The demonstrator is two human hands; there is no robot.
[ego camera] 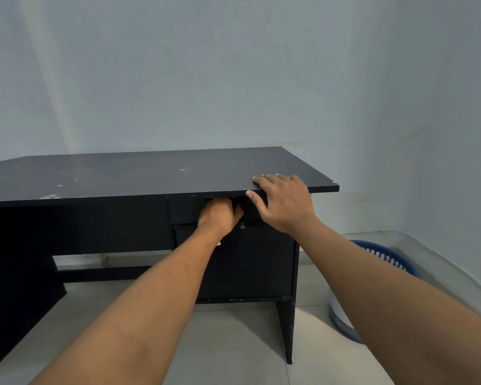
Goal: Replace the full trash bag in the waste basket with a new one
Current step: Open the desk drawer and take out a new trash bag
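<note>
A black desk (122,176) stands against the wall. My left hand (220,213) grips the top edge of the desk's upper drawer (184,211), its fingers curled out of sight behind the drawer front. My right hand (282,200) rests flat on the desk's front edge, fingers on top and thumb along the edge. The waste basket (383,257), white with a blue slotted rim, stands on the floor right of the desk, mostly hidden behind my right forearm. No trash bag shows.
A lower cabinet door (247,262) sits under the drawer. The desk's right side panel (286,329) reaches the tiled floor (233,343). Pale walls meet in a corner at the back right, behind the basket.
</note>
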